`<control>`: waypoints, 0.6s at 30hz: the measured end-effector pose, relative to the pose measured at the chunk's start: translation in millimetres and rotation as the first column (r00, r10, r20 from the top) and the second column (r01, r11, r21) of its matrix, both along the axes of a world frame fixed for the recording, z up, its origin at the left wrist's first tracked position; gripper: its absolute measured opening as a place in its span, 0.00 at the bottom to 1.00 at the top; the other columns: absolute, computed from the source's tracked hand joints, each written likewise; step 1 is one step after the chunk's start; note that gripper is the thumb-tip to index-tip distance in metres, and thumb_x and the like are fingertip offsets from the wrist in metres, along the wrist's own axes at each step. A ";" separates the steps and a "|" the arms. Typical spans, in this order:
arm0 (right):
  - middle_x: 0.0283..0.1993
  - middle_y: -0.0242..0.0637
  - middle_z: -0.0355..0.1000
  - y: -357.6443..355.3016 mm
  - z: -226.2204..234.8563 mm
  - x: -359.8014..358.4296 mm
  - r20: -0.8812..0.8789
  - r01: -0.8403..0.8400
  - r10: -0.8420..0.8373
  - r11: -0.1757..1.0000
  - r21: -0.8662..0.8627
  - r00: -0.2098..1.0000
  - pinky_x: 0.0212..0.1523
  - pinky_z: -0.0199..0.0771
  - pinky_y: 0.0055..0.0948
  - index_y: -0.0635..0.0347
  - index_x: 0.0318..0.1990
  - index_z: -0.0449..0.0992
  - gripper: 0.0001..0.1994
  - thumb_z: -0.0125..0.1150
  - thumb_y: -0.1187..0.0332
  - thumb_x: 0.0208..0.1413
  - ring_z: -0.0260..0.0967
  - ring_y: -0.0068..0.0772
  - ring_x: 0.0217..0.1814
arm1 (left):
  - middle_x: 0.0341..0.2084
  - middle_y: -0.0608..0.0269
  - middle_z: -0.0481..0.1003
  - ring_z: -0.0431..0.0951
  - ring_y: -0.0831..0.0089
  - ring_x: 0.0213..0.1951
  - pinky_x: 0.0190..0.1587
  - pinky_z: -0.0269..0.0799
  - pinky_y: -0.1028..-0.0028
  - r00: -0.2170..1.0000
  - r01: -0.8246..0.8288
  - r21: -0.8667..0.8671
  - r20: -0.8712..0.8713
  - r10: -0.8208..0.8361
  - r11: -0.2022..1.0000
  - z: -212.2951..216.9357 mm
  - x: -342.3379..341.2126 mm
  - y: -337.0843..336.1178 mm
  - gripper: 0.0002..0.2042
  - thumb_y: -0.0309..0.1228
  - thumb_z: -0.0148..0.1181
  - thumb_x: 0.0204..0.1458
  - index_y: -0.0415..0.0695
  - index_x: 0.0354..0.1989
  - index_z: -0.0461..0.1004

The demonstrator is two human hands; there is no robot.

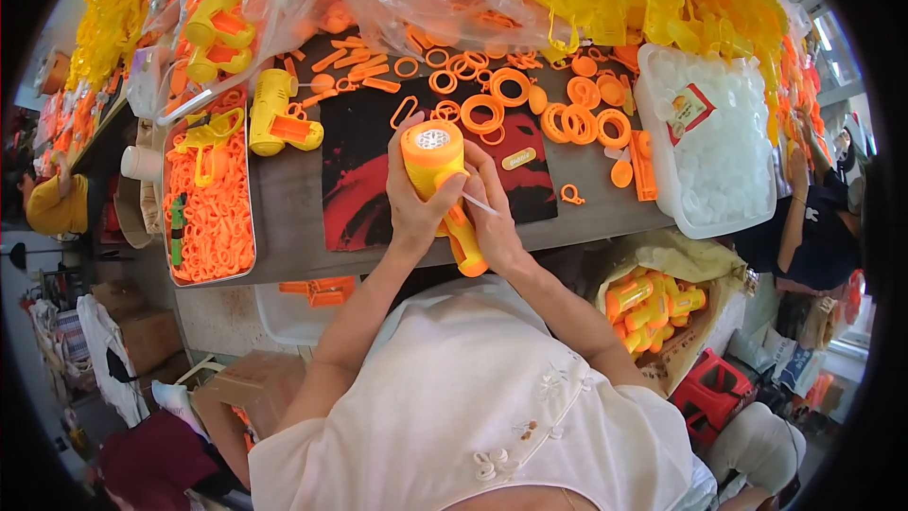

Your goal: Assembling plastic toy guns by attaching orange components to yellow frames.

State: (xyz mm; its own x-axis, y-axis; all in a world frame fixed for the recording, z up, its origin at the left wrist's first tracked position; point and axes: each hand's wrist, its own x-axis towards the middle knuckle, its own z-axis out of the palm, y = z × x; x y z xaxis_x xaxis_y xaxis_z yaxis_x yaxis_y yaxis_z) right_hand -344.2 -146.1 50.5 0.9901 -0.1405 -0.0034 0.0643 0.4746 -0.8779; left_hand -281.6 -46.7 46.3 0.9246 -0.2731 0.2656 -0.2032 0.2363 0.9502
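Observation:
Above the near part of the table I hold a yellow-and-orange toy gun (433,170), its round white perforated nozzle tilted up and its handle slanting down to the right. My left hand (409,213) is closed around the left side of the body. From the right, my right hand (494,218) grips it too, fingers wrapped behind the body. A thin white stem (480,203) sticks out beside my right thumb; where it begins is hidden. Beneath lies a black-and-red mat (357,203), bearing a small yellow oval label piece (518,159).
Orange rings (482,114) lie scattered beyond my hands. An orange-filled tray (210,227) and a yellow gun body (272,114) are left. To the right stand a tub of translucent white parts (716,151) and a sack (686,260) of toy guns. Yellow parts (643,0) heap behind.

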 end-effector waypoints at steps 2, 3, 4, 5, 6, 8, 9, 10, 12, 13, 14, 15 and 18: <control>0.62 0.37 0.58 -2.9 -3.3 6.6 -0.007 0.009 -0.009 0.998 -0.054 1.000 0.63 0.58 0.27 0.60 0.65 0.54 0.24 0.43 0.55 0.68 0.56 0.29 0.65 | 0.50 0.57 0.69 0.72 0.71 0.50 0.51 0.71 0.73 0.994 -0.084 0.072 0.075 0.079 0.994 1.3 -3.6 -2.7 0.35 0.28 0.68 0.45 0.39 0.62 0.57; 0.61 0.37 0.59 -3.1 -3.6 8.1 -0.006 0.018 -0.019 0.994 -0.109 1.000 0.63 0.58 0.27 0.60 0.64 0.55 0.24 0.43 0.55 0.68 0.58 0.28 0.64 | 0.48 0.57 0.70 0.73 0.72 0.49 0.50 0.71 0.73 0.995 -0.101 0.060 0.021 0.100 0.993 3.6 -3.2 -5.1 0.33 0.28 0.67 0.45 0.39 0.61 0.58; 0.60 0.35 0.60 -1.9 -0.5 5.9 -0.030 0.019 -0.023 0.992 -0.126 0.999 0.63 0.59 0.28 0.60 0.63 0.56 0.24 0.40 0.53 0.69 0.59 0.27 0.62 | 0.46 0.58 0.71 0.74 0.73 0.47 0.49 0.72 0.74 0.992 -0.120 0.047 -0.030 0.122 0.992 5.9 -3.8 -6.1 0.32 0.28 0.67 0.45 0.40 0.59 0.60; 0.60 0.35 0.60 -4.7 1.1 7.6 -0.022 0.015 -0.018 0.992 -0.127 1.000 0.63 0.59 0.28 0.60 0.63 0.56 0.24 0.40 0.53 0.69 0.59 0.27 0.62 | 0.46 0.58 0.71 0.74 0.73 0.47 0.49 0.72 0.74 0.992 -0.126 0.044 -0.023 0.127 0.991 7.8 -0.7 -8.9 0.32 0.28 0.67 0.45 0.40 0.59 0.60; 0.60 0.35 0.60 -7.8 2.6 8.3 -0.088 0.000 -0.001 1.000 -0.011 0.996 0.63 0.59 0.29 0.60 0.63 0.56 0.25 0.38 0.52 0.69 0.59 0.28 0.62 | 0.45 0.58 0.72 0.75 0.74 0.46 0.48 0.72 0.74 0.994 -0.103 0.125 -0.018 0.106 0.987 9.8 2.2 -11.1 0.31 0.28 0.67 0.44 0.40 0.58 0.61; 0.62 0.35 0.61 -8.5 4.4 8.6 -0.156 0.040 0.005 0.958 0.283 0.988 0.63 0.59 0.33 0.57 0.64 0.57 0.27 0.34 0.46 0.68 0.59 0.31 0.64 | 0.44 0.59 0.72 0.75 0.72 0.45 0.50 0.70 0.70 0.995 0.039 0.277 -0.101 -0.012 0.960 27.4 3.5 -11.0 0.34 0.32 0.71 0.41 0.43 0.59 0.62; 0.63 0.36 0.61 -19.1 -2.1 7.7 -0.177 -0.011 0.091 0.913 0.407 0.980 0.63 0.60 0.36 0.55 0.64 0.56 0.29 0.37 0.44 0.66 0.59 0.34 0.65 | 0.44 0.59 0.72 0.75 0.72 0.45 0.50 0.70 0.70 0.995 0.036 0.278 -0.098 -0.009 0.960 34.5 5.8 -3.6 0.34 0.32 0.71 0.41 0.43 0.59 0.62; 0.63 0.35 0.61 -29.5 -0.8 6.3 -0.135 -0.090 0.145 0.932 0.352 0.980 0.63 0.61 0.35 0.55 0.65 0.56 0.29 0.39 0.44 0.66 0.60 0.33 0.65 | 0.45 0.59 0.72 0.74 0.68 0.47 0.53 0.67 0.67 0.971 -0.004 0.580 0.199 -0.136 0.814 39.5 10.4 5.0 0.37 0.35 0.72 0.39 0.45 0.60 0.62; 0.59 0.34 0.64 -33.6 18.0 5.1 -0.269 -0.143 0.163 0.985 0.092 0.949 0.60 0.64 0.33 0.58 0.64 0.57 0.27 0.48 0.52 0.65 0.61 0.30 0.63 | 0.50 0.57 0.67 0.66 0.59 0.53 0.60 0.55 0.62 0.830 -0.131 0.827 0.393 -0.395 0.546 37.2 12.0 16.9 0.45 0.44 0.73 0.35 0.47 0.64 0.59; 0.59 0.34 0.64 -31.6 9.8 3.3 -0.271 -0.150 0.170 0.984 0.095 0.947 0.60 0.64 0.33 0.58 0.64 0.57 0.27 0.48 0.52 0.65 0.61 0.30 0.63 | 0.50 0.57 0.67 0.66 0.59 0.53 0.60 0.55 0.62 0.834 -0.133 0.829 0.390 -0.391 0.544 39.2 6.8 24.0 0.45 0.44 0.73 0.35 0.47 0.64 0.59; 0.57 0.34 0.65 -34.2 -3.6 7.7 -0.244 -0.168 0.129 0.975 -0.143 0.961 0.59 0.65 0.32 0.59 0.63 0.59 0.25 0.52 0.57 0.64 0.62 0.29 0.62 | 0.52 0.56 0.66 0.65 0.59 0.55 0.61 0.54 0.61 0.808 -0.192 0.844 0.425 -0.408 0.500 46.0 7.3 27.0 0.45 0.45 0.73 0.36 0.47 0.65 0.58; 0.55 0.34 0.66 -37.1 -15.3 14.0 -0.209 -0.169 0.094 0.912 -0.374 0.973 0.58 0.66 0.30 0.61 0.62 0.61 0.24 0.56 0.62 0.62 0.62 0.27 0.62 | 0.55 0.55 0.64 0.64 0.60 0.56 0.61 0.54 0.60 0.781 -0.251 0.854 0.457 -0.425 0.456 49.3 9.2 30.6 0.46 0.46 0.73 0.36 0.47 0.66 0.57; 0.50 0.38 0.70 -41.8 -11.3 23.7 0.160 0.191 -0.103 0.528 -0.828 0.982 0.53 0.68 0.29 0.62 0.50 0.72 0.16 0.63 0.72 0.54 0.67 0.35 0.53 | 0.57 0.54 0.62 0.62 0.55 0.58 0.61 0.57 0.61 0.893 -0.165 0.841 0.350 -0.284 0.515 29.6 0.6 68.3 0.40 0.40 0.70 0.43 0.45 0.66 0.57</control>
State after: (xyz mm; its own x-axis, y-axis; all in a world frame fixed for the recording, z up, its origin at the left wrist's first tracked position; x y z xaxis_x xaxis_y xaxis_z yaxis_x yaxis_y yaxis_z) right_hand -320.5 -187.9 39.2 0.9452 -0.1790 0.2731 0.1529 -0.4966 -0.8544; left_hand -281.1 21.7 75.9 0.7592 -0.6184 0.2031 -0.6188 -0.5890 0.5197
